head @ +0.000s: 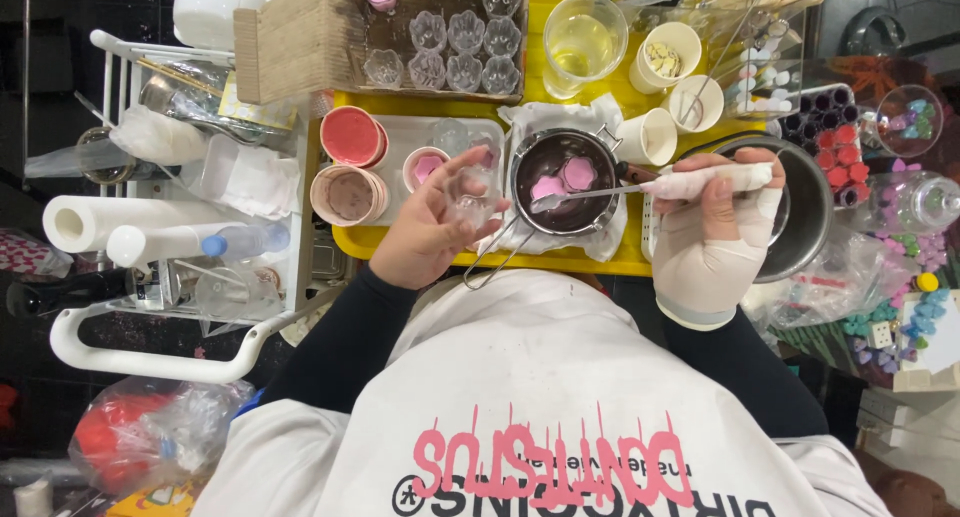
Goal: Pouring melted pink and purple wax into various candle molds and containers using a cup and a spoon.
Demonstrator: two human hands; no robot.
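My left hand (425, 232) holds a small clear flower-shaped glass cup (472, 195) just left of a small metal pot (522, 167). The pot stands on white paper on a yellow tray (360, 242), and two pink flower-shaped wax pieces (565, 180) lie inside it. My right hand (715, 237), in a white glove, grips the white-wrapped handle of a thin metal spoon (600, 192). The spoon's tip reaches into the pot next to the pink pieces.
A cardboard box of clear flower cups (460, 37) and a jug of yellowish liquid (583, 37) sit at the back beside paper cups (665, 57). Red (352, 135) and brown (347, 195) filled cups stand on the left, a steel bowl (805, 227) under my right hand, and a paper roll (100, 222) far left.
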